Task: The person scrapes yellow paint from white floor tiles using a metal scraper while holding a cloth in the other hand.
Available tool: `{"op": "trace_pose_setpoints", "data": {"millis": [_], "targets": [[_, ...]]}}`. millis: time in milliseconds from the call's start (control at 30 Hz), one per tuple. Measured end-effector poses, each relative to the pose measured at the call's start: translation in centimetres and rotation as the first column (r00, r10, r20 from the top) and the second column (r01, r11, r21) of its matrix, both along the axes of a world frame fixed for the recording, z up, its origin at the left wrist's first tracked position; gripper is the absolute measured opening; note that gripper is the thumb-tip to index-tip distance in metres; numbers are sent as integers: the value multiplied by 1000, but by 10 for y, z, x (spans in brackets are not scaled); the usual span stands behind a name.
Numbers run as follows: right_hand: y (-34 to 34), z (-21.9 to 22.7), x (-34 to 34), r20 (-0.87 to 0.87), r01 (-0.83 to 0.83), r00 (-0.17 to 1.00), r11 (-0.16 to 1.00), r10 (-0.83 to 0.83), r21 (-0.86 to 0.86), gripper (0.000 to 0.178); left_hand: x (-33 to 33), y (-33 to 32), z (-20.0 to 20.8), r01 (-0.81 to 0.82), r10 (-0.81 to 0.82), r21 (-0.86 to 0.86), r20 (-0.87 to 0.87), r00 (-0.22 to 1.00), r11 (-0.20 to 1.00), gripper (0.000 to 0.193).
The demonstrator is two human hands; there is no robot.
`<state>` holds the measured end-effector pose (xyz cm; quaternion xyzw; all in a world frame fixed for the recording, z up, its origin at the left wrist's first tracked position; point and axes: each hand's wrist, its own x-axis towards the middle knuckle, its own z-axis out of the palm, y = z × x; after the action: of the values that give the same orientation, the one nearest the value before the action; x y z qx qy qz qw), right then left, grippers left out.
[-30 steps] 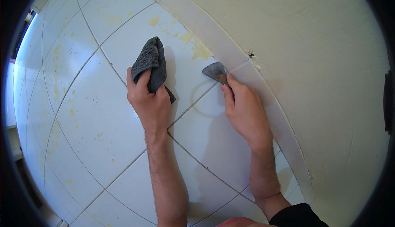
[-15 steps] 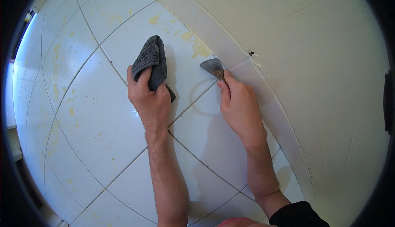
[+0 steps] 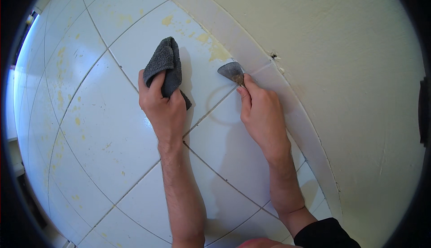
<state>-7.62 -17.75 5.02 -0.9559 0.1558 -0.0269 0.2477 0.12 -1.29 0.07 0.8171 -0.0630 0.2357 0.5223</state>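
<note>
The left hand has its fingers bent around a folded dark gray cloth, over the white tiled floor — whether the cloth touches the tiles, I can't tell. To its right, the right hand grips a scraper, thumb and fingers pinched on the handle, its flared blade pointing far and left. That blade sits just on the near side of a yellow stain, beside the pale skirting along the cream wall. A black sleeve shows on the right arm.
</note>
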Motion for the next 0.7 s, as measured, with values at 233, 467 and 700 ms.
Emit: {"op": "trace_pose_setpoints", "data": {"millis": [233,467,700], "targets": [[6,-6,5,27,50,998,998,-51,39,35,0,0,-1,-4,4,-14,-8,1000,1000,28],[7,1,2,-26,36,999,999,-35,38,38,-1,0,0,5,-5,-10,11,1000,1000,29],[5,1,1,-20,18,1000,999,-19,-27,37,0,1,-1,3,-3,-9,8,1000,1000,30]]}}
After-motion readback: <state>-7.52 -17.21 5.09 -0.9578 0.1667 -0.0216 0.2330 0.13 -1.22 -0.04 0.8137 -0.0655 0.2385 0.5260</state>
